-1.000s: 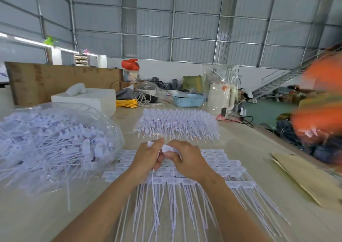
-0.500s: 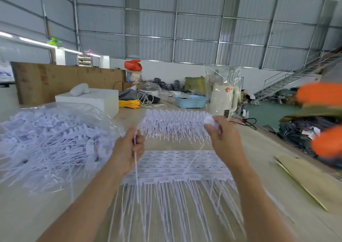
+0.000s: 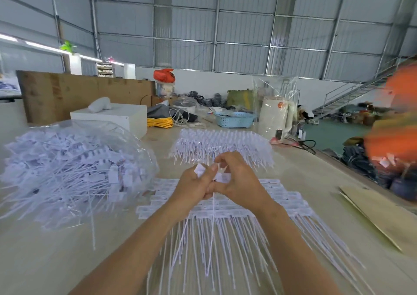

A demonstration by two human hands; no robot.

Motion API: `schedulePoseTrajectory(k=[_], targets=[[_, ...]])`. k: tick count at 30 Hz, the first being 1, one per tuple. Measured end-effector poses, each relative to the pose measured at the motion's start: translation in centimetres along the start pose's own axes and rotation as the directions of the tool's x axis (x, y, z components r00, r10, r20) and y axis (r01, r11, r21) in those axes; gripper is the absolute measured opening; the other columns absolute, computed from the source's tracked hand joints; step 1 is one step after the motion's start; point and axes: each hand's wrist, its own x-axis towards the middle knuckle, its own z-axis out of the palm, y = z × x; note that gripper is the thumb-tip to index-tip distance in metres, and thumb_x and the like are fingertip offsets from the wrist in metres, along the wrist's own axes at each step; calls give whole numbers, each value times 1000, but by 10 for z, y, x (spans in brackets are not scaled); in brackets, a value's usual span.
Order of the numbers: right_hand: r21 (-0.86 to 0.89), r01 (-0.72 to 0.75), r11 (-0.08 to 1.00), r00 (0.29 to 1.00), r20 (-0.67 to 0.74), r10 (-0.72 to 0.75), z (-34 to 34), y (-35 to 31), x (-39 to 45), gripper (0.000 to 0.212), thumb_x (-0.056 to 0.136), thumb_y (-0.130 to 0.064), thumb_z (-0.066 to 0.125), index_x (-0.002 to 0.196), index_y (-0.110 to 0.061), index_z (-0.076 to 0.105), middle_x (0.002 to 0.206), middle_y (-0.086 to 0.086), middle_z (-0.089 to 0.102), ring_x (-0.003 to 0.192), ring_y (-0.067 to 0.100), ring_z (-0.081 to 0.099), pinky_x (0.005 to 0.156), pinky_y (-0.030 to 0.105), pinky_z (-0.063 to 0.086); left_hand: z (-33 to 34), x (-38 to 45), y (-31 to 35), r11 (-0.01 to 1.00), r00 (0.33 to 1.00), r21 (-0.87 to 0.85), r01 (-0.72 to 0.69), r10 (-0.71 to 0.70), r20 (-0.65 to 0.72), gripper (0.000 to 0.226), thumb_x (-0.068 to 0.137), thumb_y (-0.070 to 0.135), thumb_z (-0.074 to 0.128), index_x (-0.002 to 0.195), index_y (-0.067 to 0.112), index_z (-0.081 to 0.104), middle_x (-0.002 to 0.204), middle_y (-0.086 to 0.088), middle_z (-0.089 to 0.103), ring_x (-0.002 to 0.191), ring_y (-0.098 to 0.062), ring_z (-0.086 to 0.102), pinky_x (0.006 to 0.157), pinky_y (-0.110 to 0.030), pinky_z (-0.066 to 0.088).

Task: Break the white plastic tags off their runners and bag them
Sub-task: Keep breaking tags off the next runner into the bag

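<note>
Between the left hand [image 3: 195, 187] and right hand [image 3: 234, 182], both pinching it, sat a thin white plastic tag [image 3: 201, 170] above the spread rows of white tags [image 3: 225, 209] on the surface [image 3: 316, 182]. It looked light, springy and brittle, best gripped at its flat head. Left of the hands lay the clear bag of loose tags [image 3: 72, 172]. Fingers hid the break point.

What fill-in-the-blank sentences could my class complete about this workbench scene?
1. The clear bag of loose tags lies to the ____ of the hands.
2. The basket at the far end of the table is ____ in colour.
3. The left hand and right hand together hold a white ____.

Missing words: left; blue; tag
</note>
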Motion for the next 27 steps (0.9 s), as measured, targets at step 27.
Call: schedulePoseTrajectory(k=[27], targets=[[310, -163, 937, 856, -428, 290, -62, 31, -10, 41, 96, -20, 48, 59, -8, 33, 59, 3, 26, 53, 11, 23, 51, 24, 20, -42, 1, 42, 820, 972, -531, 212, -235, 25, 45, 92, 47, 45, 57, 18, 46, 38, 6, 36, 27, -3, 29, 28, -10, 23]])
